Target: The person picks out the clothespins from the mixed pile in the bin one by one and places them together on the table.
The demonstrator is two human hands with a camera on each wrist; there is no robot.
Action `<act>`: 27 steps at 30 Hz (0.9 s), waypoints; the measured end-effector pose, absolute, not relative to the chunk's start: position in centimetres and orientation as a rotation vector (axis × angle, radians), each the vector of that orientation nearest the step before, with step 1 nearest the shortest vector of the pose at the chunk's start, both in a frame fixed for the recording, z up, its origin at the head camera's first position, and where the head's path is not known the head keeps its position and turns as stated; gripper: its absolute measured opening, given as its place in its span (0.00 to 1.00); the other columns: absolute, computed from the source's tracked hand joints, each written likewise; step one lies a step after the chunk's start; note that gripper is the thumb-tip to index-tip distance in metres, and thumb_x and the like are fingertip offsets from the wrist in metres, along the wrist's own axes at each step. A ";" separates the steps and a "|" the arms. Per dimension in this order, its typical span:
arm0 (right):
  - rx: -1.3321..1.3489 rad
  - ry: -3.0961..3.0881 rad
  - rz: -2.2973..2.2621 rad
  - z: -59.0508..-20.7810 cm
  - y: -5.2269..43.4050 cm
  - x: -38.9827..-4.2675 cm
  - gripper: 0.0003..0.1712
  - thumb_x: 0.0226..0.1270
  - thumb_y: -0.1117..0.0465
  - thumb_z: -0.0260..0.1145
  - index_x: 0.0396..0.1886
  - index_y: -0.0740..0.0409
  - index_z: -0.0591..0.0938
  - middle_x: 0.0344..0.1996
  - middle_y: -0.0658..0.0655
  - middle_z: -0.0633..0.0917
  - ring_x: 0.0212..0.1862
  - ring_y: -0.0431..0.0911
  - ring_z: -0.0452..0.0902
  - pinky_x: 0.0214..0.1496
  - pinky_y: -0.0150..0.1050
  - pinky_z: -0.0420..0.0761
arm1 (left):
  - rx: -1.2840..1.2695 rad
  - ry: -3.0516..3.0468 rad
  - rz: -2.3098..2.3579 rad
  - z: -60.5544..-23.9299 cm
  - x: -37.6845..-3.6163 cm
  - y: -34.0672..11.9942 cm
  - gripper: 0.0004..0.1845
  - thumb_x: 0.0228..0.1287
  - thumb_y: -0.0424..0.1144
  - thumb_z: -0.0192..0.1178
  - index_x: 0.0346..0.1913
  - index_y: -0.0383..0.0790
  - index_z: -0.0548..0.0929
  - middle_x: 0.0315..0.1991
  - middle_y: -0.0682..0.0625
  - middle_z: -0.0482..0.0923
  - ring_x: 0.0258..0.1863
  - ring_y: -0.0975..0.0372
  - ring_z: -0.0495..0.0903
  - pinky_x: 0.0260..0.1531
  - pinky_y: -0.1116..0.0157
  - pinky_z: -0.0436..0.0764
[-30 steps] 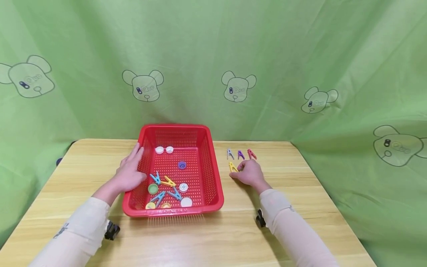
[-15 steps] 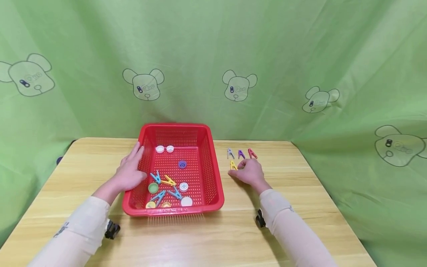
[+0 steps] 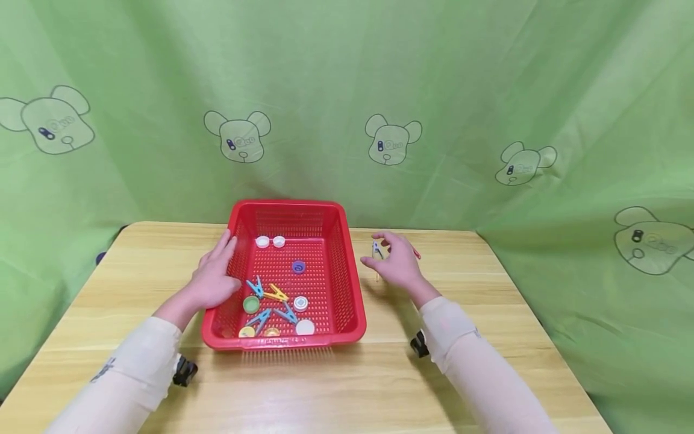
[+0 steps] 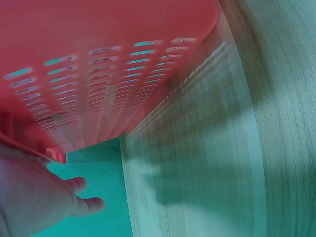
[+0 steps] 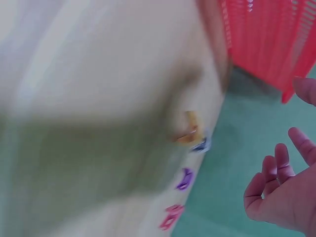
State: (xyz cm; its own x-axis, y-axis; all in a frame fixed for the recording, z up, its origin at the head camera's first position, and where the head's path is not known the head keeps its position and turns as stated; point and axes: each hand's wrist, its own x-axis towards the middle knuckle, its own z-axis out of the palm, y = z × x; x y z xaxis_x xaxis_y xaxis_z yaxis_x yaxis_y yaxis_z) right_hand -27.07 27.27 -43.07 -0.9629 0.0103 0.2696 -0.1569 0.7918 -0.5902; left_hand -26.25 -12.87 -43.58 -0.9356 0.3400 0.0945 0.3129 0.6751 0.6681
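My left hand (image 3: 214,283) rests on the left rim of a red plastic basket (image 3: 355,301), fingers extended along it. In the left wrist view two fingertips stick out past the basket's wall. My right hand (image 3: 398,262) hovers over the table to the right of the basket, thumb and fingers apart, holding nothing. Beneath and beyond it lie small clothespins: a yellow clothespin (image 5: 192,129), a pale blue clothespin (image 3: 376,248), a purple clothespin (image 5: 185,179) and a red clothespin (image 3: 416,253). In the head view that hand hides the purple one and most of the yellow one.
Inside the basket lie blue clothespins (image 3: 286,313), a yellow clothespin (image 3: 278,293) and several bottle caps, among them a green cap (image 3: 251,304), a purple cap (image 3: 298,267) and a white cap (image 3: 305,327). A green curtain (image 3: 320,72) hangs behind the wooden table (image 3: 303,398).
My right hand has let go of the yellow clothespin, left it near the others, and moved up and slightly left, its fingers spreading. My left hand has stayed on the basket's rim.
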 end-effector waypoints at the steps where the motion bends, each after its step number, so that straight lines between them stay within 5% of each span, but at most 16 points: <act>1: 0.129 -2.722 0.928 -42.6 26.9 -27.1 0.34 0.53 0.51 0.79 0.60 0.54 0.79 0.48 0.59 0.77 0.52 0.55 0.71 0.50 0.51 0.73 | 0.554 2.840 1.121 -43.6 -26.3 -12.9 0.53 0.51 0.29 0.61 0.79 0.32 0.44 0.80 0.44 0.28 0.72 0.31 0.40 0.59 0.26 0.49; 22: 0.357 -2.762 0.872 -36.8 17.6 -27.3 0.31 0.55 0.49 0.78 0.59 0.47 0.79 0.51 0.53 0.74 0.51 0.46 0.68 0.46 0.45 0.79 | 0.543 2.834 1.133 -43.6 -26.3 -12.8 0.53 0.52 0.28 0.61 0.80 0.33 0.44 0.81 0.46 0.27 0.73 0.32 0.39 0.59 0.25 0.48; 27: 0.412 -2.769 0.870 -36.6 15.8 -27.3 0.34 0.54 0.47 0.78 0.60 0.47 0.79 0.53 0.52 0.75 0.55 0.48 0.70 0.51 0.47 0.79 | 0.543 2.833 1.134 -43.6 -26.3 -12.8 0.53 0.52 0.29 0.61 0.79 0.33 0.44 0.81 0.45 0.27 0.73 0.32 0.39 0.59 0.25 0.48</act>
